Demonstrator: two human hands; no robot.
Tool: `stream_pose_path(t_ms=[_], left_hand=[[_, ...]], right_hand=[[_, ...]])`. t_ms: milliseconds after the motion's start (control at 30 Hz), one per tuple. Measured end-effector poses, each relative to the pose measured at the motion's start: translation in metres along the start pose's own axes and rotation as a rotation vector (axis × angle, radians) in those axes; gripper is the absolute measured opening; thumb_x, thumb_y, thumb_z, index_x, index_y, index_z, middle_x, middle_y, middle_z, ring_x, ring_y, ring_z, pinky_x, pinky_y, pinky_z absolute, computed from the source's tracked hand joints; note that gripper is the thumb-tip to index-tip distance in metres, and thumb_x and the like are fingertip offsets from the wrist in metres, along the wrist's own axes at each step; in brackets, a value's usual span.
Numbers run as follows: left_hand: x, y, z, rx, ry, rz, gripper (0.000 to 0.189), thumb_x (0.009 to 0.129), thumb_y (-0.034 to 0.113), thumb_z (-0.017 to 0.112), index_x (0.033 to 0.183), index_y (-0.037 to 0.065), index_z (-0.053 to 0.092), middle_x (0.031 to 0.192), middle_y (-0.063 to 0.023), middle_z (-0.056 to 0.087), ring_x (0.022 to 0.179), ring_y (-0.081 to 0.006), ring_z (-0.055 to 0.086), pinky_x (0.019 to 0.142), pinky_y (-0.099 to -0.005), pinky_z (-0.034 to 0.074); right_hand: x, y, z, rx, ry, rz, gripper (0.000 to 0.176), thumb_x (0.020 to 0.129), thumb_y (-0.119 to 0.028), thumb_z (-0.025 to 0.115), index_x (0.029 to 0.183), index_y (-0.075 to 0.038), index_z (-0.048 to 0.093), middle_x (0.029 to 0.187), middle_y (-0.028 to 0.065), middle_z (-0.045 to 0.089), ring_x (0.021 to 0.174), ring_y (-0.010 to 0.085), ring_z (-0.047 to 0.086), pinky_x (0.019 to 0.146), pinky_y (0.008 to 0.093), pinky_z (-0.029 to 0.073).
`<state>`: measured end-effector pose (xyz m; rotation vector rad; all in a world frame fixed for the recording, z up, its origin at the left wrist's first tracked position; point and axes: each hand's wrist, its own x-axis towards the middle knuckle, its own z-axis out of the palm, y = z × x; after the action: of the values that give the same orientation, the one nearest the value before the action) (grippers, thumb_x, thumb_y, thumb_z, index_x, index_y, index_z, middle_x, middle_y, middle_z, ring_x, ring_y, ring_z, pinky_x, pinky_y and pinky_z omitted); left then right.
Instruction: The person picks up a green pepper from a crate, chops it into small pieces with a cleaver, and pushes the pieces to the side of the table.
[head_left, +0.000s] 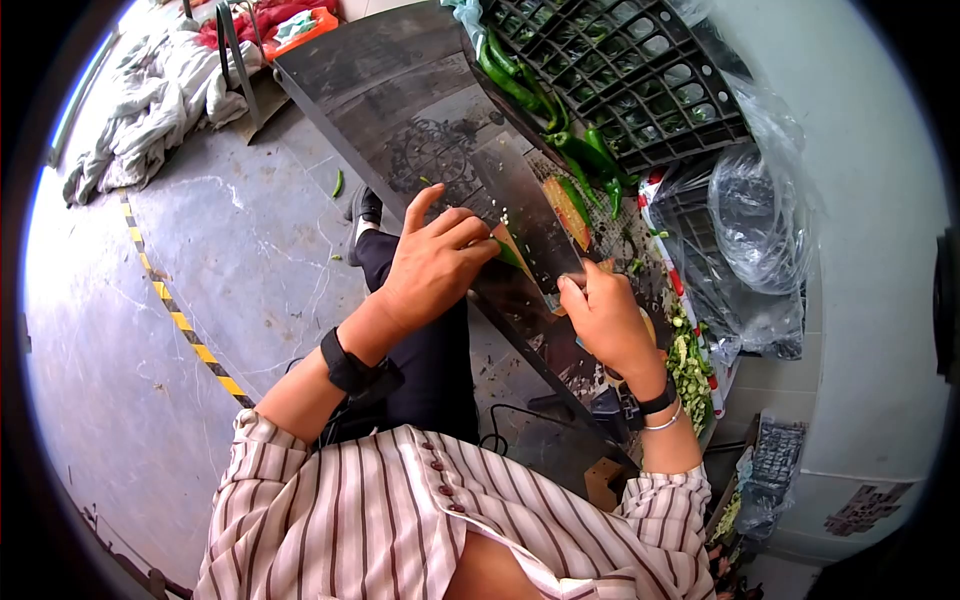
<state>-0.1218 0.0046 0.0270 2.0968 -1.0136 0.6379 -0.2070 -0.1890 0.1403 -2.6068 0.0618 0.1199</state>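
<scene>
My left hand is over the dark table, its index finger raised and its other fingers curled onto a green pepper. That pepper lies at a narrow orange-brown strip on the table. To the right, my right hand is closed, thumb against fingers, round something thin that I cannot make out. Another green pepper piece rests on a second orange-brown strip above my hands. Pale seeds are scattered between them.
A black crate stands at the upper right, with whole green peppers beside it. Chopped green pieces are heaped right of my right wrist. Clear plastic and a grey cloth lie farther out.
</scene>
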Motion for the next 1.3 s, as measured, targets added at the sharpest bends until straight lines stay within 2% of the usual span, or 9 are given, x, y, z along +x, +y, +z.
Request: stream_pose_path(t_ms=[100,167,367,467,600,667,1000,1100,1300], left_hand=[[0.0,0.0,0.001,-0.015,0.008,0.003,0.017,0.075,0.012,0.071,0.09,0.019,0.072,0.089,0.0052,0.061,0.096,-0.0122,0.058,0.113,-0.0485,0.025],[0.0,0.0,0.002,-0.025,0.004,-0.011,0.017,0.076,0.012,0.071,0.09,0.019,0.072,0.09,0.0051,0.061,0.096,-0.0123,0.058,0.113,-0.0486,0.025],[-0.001,0.0,0.003,-0.033,0.005,-0.016,0.017,0.075,0.011,0.071,0.09,0.02,0.072,0.09,0.0051,0.061,0.097,-0.0125,0.059,0.114,-0.0492,0.024],[-0.002,-0.002,0.004,-0.041,0.007,-0.014,0.017,0.075,0.011,0.071,0.09,0.02,0.072,0.091,0.0049,0.061,0.097,-0.0127,0.059,0.113,-0.0495,0.025],[-0.003,-0.003,0.003,-0.054,0.005,-0.027,0.017,0.075,0.011,0.071,0.089,0.02,0.071,0.091,0.0046,0.062,0.097,-0.0132,0.059,0.113,-0.0496,0.026],[-0.003,-0.003,0.001,-0.065,-0.008,-0.037,0.018,0.074,0.011,0.071,0.09,0.02,0.072,0.092,0.0047,0.062,0.096,-0.0138,0.059,0.112,-0.0497,0.027],[-0.003,-0.002,0.002,-0.073,0.017,-0.039,0.016,0.074,0.012,0.072,0.088,0.02,0.072,0.091,0.005,0.062,0.096,-0.0136,0.06,0.112,-0.0494,0.026],[-0.006,-0.004,0.003,-0.068,0.012,-0.037,0.016,0.073,0.012,0.073,0.087,0.02,0.072,0.089,0.0051,0.062,0.095,-0.0137,0.06,0.112,-0.0495,0.027],[-0.005,-0.005,0.006,-0.079,0.02,-0.041,0.017,0.072,0.012,0.073,0.087,0.02,0.072,0.09,0.0046,0.063,0.095,-0.014,0.06,0.112,-0.0501,0.026]], right_hand=[[0.0,-0.004,-0.001,-0.037,-0.028,-0.007,0.02,0.092,-0.013,0.058,0.089,0.007,0.058,0.072,0.0237,0.063,0.067,0.0379,0.065,0.06,0.0411,0.048],[0.001,0.001,0.003,-0.024,-0.051,-0.044,0.021,0.093,-0.013,0.054,0.085,0.007,0.055,0.07,0.0266,0.06,0.068,0.0439,0.061,0.061,0.047,0.046],[0.003,0.0,0.004,-0.081,-0.086,-0.035,0.022,0.093,-0.014,0.053,0.085,0.007,0.054,0.072,0.0294,0.059,0.072,0.0461,0.061,0.063,0.0507,0.046],[0.007,0.007,0.002,-0.145,-0.113,-0.058,0.02,0.092,-0.013,0.055,0.094,0.007,0.057,0.072,0.023,0.063,0.066,0.0396,0.063,0.06,0.0432,0.047],[0.013,0.008,0.001,-0.118,-0.152,-0.024,0.02,0.092,-0.013,0.055,0.094,0.007,0.056,0.07,0.0219,0.062,0.063,0.0387,0.062,0.06,0.0439,0.046],[0.018,0.002,0.002,-0.045,-0.166,-0.027,0.025,0.093,-0.016,0.053,0.083,0.007,0.055,0.07,0.0301,0.059,0.071,0.0478,0.06,0.064,0.0522,0.046],[0.034,0.004,0.015,0.02,0.022,-0.096,0.026,0.093,-0.015,0.054,0.079,0.007,0.056,0.069,0.026,0.06,0.067,0.0452,0.06,0.059,0.0478,0.047],[0.027,-0.001,0.006,0.033,0.005,-0.022,0.025,0.093,-0.015,0.054,0.08,0.007,0.056,0.069,0.0249,0.061,0.066,0.044,0.061,0.059,0.0472,0.047],[0.015,-0.013,0.004,-0.07,-0.057,-0.059,0.024,0.093,-0.015,0.055,0.082,0.007,0.055,0.07,0.0257,0.062,0.069,0.0423,0.064,0.061,0.0466,0.048]])
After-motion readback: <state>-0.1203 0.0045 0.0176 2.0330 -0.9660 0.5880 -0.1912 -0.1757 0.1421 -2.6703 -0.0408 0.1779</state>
